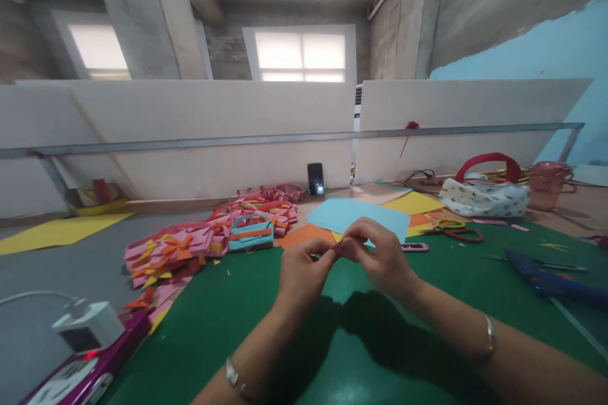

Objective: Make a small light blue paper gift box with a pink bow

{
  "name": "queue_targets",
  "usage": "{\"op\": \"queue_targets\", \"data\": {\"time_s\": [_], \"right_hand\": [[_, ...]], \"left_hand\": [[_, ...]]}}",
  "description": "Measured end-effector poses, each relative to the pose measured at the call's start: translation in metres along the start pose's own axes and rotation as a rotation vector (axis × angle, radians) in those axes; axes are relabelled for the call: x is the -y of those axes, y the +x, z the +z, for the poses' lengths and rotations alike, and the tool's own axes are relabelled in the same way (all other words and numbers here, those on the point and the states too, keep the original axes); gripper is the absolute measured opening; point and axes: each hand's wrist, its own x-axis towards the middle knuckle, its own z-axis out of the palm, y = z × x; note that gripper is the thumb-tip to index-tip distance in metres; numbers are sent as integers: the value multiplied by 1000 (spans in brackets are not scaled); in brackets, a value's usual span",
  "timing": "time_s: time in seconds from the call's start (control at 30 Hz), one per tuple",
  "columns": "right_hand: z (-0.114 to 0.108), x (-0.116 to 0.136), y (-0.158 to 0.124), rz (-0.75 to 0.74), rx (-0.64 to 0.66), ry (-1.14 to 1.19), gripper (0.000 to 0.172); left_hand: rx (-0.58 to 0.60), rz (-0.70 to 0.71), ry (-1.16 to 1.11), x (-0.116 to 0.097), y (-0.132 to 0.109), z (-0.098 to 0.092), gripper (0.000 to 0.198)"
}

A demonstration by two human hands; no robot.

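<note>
My left hand (301,272) and my right hand (380,256) meet above a green sheet (266,323) on the table. Both pinch a small dark red scrap (336,248) between fingertips, with fingers curled closed around it. Each wrist wears a silver bangle. Just beyond the hands lie a light blue paper sheet (356,212) and an orange sheet (299,235).
A pile of pink, orange and blue paper bags (213,237) lies at left. Scissors (456,231), a blue glue gun (546,275), a patterned pouch with red handle (484,193) and a pink cup (546,183) sit at right. A phone (315,178) leans on the white partition; a charger (88,323) is near left.
</note>
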Motion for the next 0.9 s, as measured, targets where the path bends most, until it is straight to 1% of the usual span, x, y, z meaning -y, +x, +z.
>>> {"op": "queue_targets", "data": {"time_s": [0.1, 0.2, 0.27, 0.43, 0.5, 0.6, 0.73, 0.8, 0.9], "right_hand": [[0, 1, -1, 113, 8, 132, 11], [1, 1, -1, 159, 27, 271, 11], [1, -1, -1, 152, 18, 291, 11], [0, -5, 0, 105, -25, 250, 10], [0, -7, 0, 96, -19, 257, 9], [0, -8, 0, 102, -6, 281, 9], [0, -5, 2, 164, -17, 277, 10], [0, -3, 3, 221, -17, 307, 9], [2, -1, 4, 359, -14, 407, 9]], "left_hand": [[-6, -95, -211, -2, 2, -2, 15], [-18, -138, -352, -2, 2, -4, 15], [-19, -149, -369, -3, 1, -5, 16], [-29, -159, -347, -4, 3, -4, 17], [-31, -154, -335, -4, 3, -4, 17], [-2, -144, -324, -5, 3, -5, 17], [16, -133, -349, -2, 4, -6, 18], [32, -149, -448, 1, 4, -5, 20], [70, -191, -598, 7, 5, -2, 22]]}}
